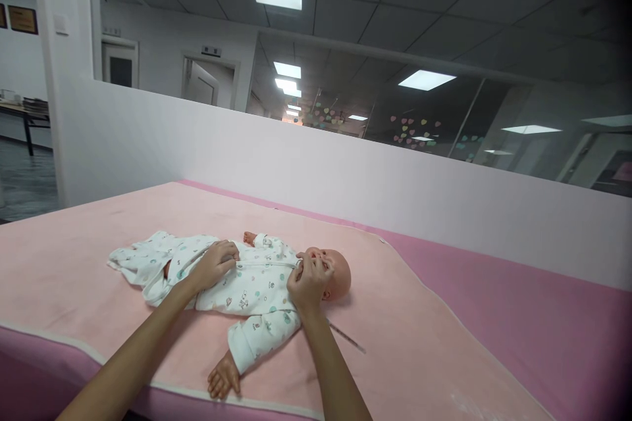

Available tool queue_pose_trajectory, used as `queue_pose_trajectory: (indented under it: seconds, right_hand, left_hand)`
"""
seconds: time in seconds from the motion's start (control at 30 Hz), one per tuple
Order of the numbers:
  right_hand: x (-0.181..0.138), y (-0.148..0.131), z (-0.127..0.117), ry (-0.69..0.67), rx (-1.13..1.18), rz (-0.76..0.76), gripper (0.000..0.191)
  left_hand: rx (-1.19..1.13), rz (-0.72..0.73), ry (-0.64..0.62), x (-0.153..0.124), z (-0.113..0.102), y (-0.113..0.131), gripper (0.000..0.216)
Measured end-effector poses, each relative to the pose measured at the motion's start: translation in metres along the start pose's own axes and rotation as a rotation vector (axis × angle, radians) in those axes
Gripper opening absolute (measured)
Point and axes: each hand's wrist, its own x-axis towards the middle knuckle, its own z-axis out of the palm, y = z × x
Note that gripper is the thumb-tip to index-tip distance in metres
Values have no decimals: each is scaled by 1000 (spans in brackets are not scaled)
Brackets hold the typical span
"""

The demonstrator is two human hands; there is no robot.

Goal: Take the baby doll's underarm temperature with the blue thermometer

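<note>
A baby doll (336, 271) lies on its back on a pink blanket (89, 276), head to the right, dressed in a white patterned romper (247, 293). My left hand (214, 264) rests on the romper's front near the doll's waist, fingers curled and pinching the fabric. My right hand (309, 279) is closed on the romper's collar at the doll's neck, partly covering the chin. The doll's near arm (224, 375) stretches toward me, its bare hand by the blanket's edge.
The blanket covers a darker pink mattress (518, 335) set against a low white partition wall (395, 184). A thin stick-like object (348, 337) lies on the blanket beside my right forearm. Behind the wall are glass office walls, doors and ceiling lights.
</note>
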Motion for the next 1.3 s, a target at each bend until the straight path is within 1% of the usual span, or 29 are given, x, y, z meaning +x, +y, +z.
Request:
queue_pose_trajectory:
  seconds: [0.13,0.33,0.5,0.8,1.03,1.13,1.2,1.3]
  right_hand:
    - [1,-2,-1,-40,-48,27,27]
    - [2,-5,-3,-101,-134,27,26]
    - [0,-3,-2,-127,-189,0,18]
    - [2,0,0,-130,-239,-21,18]
    - [1,1,0,-153,-228,-56,17]
    - [4,2,-5,-152,-172,-68,18]
    - [6,4,-14,-133,-100,-46,21]
    - [1,12,-37,-119,52,-5,25]
  left_hand:
    - [-27,-15,-6,1,0,0,15]
    - [-116,-44,7,1,1,0,19]
    - [-84,-70,-3,1,0,2,18]
    - [18,-151,-9,1,-2,4,12]
    - [63,-183,-13,2,-1,4,11]
    - [0,-213,28,1,-2,0,6]
    - [-61,-234,108,4,-5,-4,8]
    - [-104,-247,245,18,-9,-6,16]
